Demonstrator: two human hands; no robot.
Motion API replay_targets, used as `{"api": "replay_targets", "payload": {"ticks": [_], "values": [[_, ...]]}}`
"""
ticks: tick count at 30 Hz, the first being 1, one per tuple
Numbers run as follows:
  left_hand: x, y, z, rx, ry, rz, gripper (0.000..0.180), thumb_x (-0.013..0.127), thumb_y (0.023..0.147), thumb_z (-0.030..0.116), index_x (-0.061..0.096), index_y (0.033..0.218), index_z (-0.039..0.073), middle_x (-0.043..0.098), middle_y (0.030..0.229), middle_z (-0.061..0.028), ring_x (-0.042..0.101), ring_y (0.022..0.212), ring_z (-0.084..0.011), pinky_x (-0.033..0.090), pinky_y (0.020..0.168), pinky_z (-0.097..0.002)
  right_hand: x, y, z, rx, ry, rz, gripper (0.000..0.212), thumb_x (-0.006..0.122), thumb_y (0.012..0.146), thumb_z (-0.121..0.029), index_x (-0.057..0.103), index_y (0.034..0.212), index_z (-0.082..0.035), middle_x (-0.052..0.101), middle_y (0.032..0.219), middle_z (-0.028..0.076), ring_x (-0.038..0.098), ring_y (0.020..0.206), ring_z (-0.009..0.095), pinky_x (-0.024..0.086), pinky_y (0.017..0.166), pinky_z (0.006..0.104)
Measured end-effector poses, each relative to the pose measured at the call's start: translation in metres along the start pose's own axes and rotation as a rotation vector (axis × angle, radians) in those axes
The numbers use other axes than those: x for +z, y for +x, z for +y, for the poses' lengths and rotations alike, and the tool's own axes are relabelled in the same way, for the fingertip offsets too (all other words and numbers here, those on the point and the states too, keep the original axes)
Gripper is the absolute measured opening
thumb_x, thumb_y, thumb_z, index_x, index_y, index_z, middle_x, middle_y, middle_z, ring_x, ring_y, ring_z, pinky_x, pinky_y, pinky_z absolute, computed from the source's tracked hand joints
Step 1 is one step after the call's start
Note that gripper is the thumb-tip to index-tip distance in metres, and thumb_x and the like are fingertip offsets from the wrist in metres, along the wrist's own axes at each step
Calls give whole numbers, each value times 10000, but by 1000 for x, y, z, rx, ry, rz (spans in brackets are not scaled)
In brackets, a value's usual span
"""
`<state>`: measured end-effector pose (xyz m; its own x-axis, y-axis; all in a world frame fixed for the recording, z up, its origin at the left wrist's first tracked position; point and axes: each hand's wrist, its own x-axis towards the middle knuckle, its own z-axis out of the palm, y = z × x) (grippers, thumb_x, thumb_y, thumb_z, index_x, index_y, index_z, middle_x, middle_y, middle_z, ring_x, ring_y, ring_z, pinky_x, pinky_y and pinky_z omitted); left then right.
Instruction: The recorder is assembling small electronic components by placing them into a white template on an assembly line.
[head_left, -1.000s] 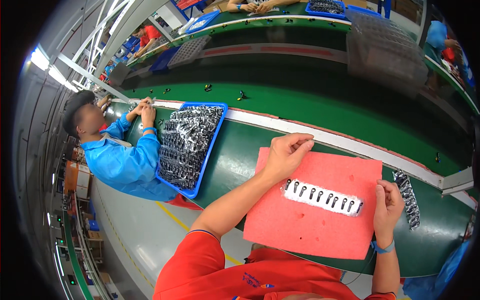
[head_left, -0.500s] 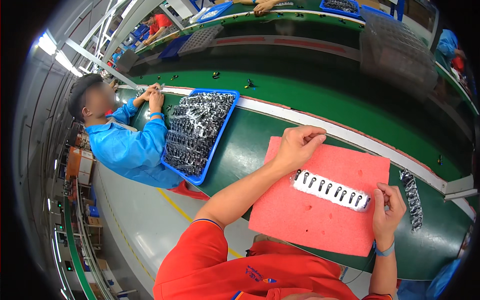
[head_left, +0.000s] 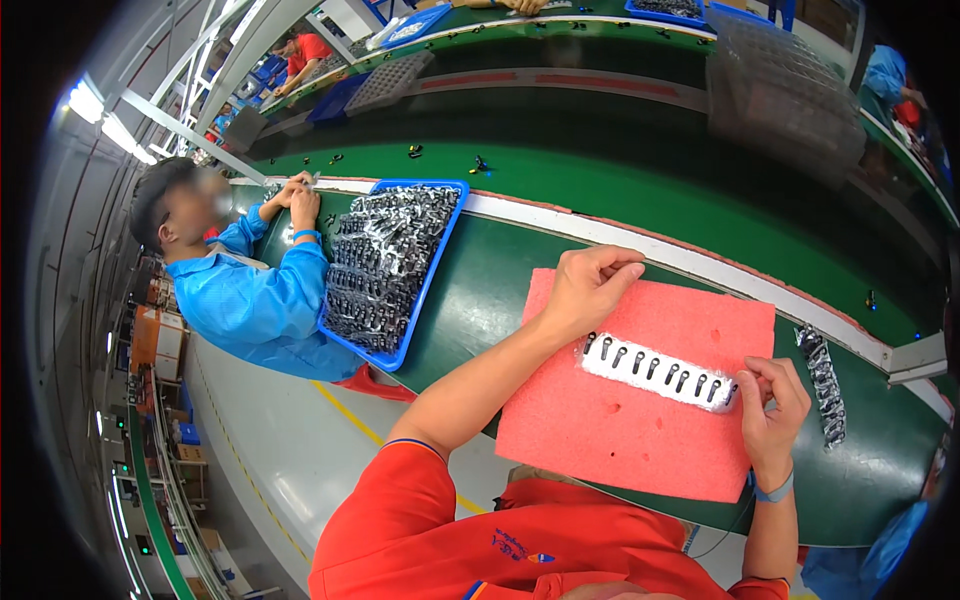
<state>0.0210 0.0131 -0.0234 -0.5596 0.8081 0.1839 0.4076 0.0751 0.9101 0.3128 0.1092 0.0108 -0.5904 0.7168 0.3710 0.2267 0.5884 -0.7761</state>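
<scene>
In front of me lies a pink foam sheet (head_left: 570,440). On it rests a white strip (head_left: 655,372) with a row of several small black long-stemmed parts, with clear plastic along its edges. My left hand (head_left: 592,292) hovers by the foam's far edge, thumb and fingertips pinched together; whatever is between them is too small to see. Beside the strip's right end is my right hand (head_left: 772,412), its fingers curled and thumb close to the index finger. Its fingertips meet the strip's end, but whether they grip the plastic there is hard to make out.
A blue tray (head_left: 462,205) heaped with bagged black parts stands at left on the green bench (head_left: 470,270). Another bagged strip (head_left: 822,385) lies right of the foam. Beyond the white rail (head_left: 530,214) runs a green conveyor (head_left: 600,185) with small parts. A co-worker (head_left: 245,290) in blue sits at left.
The whole view has shifted slightly. Both hands keep nearly the same pose over the foam, and the strip still lies between them. Small parts on the conveyor have moved a little to the left.
</scene>
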Motion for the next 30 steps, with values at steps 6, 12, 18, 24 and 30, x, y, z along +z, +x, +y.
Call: {"api": "replay_targets", "payload": {"ticks": [6,12,18,24,30], "values": [[-4,3,-12,-6,-30,46,187,759,947,109,791,1077,-22,799,926,-108,703,804,-120,567,736,-287,-18,20,2,-171,-135,-60,118,770,853,29,739,962,-6,676,868,92,543,556,135,420,517,267],[-3,6,-4,-74,-36,21,187,742,966,73,778,1119,-30,781,908,-65,703,802,-102,567,748,-252,-34,21,16,-119,-131,-137,108,783,833,24,760,928,-23,680,815,71,546,558,126,411,513,264],[-1,3,-8,-50,-33,2,193,733,977,78,772,1129,-35,781,914,-80,717,834,-114,574,777,-254,-27,13,14,-178,-60,-201,171,833,817,-43,795,984,-47,710,835,74,649,613,171,508,550,292],[-4,-10,26,327,273,-65,204,771,888,54,782,1087,13,766,946,-109,738,871,-254,584,793,-345,-23,9,20,-151,-161,-309,172,840,810,-122,786,963,-65,700,831,71,675,659,233,537,593,333],[28,-51,64,701,346,-498,354,826,773,130,763,1114,62,700,1238,-126,655,1151,-358,520,993,-482,-25,11,18,-132,-134,-323,199,844,809,-120,779,988,-61,698,837,68,681,656,220,550,589,330]]}}
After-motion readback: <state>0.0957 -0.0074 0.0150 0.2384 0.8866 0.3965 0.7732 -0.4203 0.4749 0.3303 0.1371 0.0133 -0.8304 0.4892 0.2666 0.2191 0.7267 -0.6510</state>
